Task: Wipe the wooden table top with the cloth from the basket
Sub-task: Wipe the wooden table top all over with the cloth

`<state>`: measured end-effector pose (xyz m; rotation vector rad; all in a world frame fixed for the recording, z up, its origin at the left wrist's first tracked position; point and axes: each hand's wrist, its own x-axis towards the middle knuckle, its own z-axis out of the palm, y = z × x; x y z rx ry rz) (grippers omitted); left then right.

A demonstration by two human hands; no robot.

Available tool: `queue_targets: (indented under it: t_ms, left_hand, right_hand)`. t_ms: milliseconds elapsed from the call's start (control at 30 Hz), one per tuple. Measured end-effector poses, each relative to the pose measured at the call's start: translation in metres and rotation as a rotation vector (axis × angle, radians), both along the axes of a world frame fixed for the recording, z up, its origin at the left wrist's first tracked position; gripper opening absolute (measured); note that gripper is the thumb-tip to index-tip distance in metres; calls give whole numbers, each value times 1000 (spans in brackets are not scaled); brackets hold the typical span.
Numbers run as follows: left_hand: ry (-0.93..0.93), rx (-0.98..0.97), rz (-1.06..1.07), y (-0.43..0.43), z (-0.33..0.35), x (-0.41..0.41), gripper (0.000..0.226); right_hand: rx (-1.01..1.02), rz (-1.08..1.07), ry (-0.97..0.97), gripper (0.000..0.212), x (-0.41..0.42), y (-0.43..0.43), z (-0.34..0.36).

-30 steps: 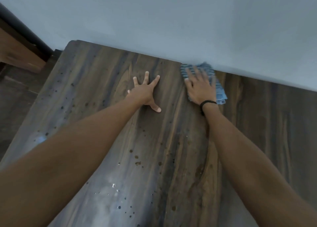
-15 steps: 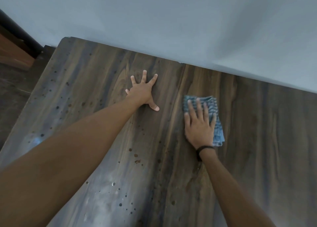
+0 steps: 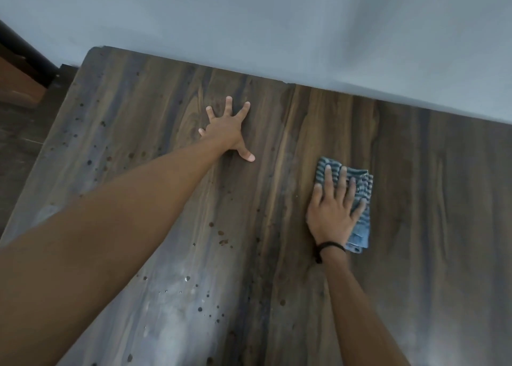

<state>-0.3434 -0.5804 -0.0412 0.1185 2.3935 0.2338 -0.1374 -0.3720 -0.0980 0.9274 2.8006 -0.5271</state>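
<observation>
Your dark, droplet-speckled wooden table top [image 3: 415, 199] butts against the pale grey wall [image 3: 277, 19]. Your right hand [image 3: 332, 213], fingers straight and apart, has dragged the folded blue striped cloth [image 3: 363, 188] away from the wall, while your left hand [image 3: 224, 130] stays splayed flat nearer it. Bare wood lies between cloth and wall.

Dim, bluish, soft light. A pale sheen glares on the counter [image 3: 171, 324] at lower left. Wide-lens bending at the edges; everything slightly soft.
</observation>
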Motion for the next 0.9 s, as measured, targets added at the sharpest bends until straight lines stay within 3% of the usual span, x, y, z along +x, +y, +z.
queue_targets:
  t_ms: [133, 167, 267, 300, 433, 467, 567, 600, 733, 767, 867, 900]
  left_hand:
    - [18, 18, 1, -2, 0, 2, 144]
    - [27, 21, 7, -3, 0, 5, 143]
    - [90, 16, 14, 1, 4, 21, 133]
    - [118, 17, 1, 4, 6, 30, 130]
    - [19, 53, -75, 18, 9, 74, 134]
    - [-27, 49, -92, 20, 7, 84, 137]
    - [-69, 27, -119, 25, -1, 105, 140]
    - [-59, 28, -121, 25, -2, 107, 141]
    - [-19, 53, -126, 21, -2, 107, 141]
    - [-11, 55, -128, 19, -1, 107, 140]
    - [-23, 55, -114, 21, 2, 108, 140]
    - [-29, 56, -106, 22, 3, 109, 140]
  right_hand:
    - [50, 472, 54, 53, 37, -12, -2]
    - [60, 465, 60, 53, 42, 1, -1]
    - [7, 75, 17, 54, 34, 11, 3]
    - [4, 55, -9, 54, 35, 2, 5]
    - [47, 495, 20, 53, 65, 8, 5]
    - [46, 442, 20, 53, 66, 19, 6]
    - [3, 17, -15, 54, 57, 15, 7]
    - [5, -2, -32, 55, 59, 0, 7]
    - [54, 485, 1, 53, 100, 2, 6]
    - [57, 445, 4, 53, 104, 15, 8]
    - [21, -16, -14, 54, 103, 19, 8]
    - [21, -59, -22, 56, 105, 5, 7]
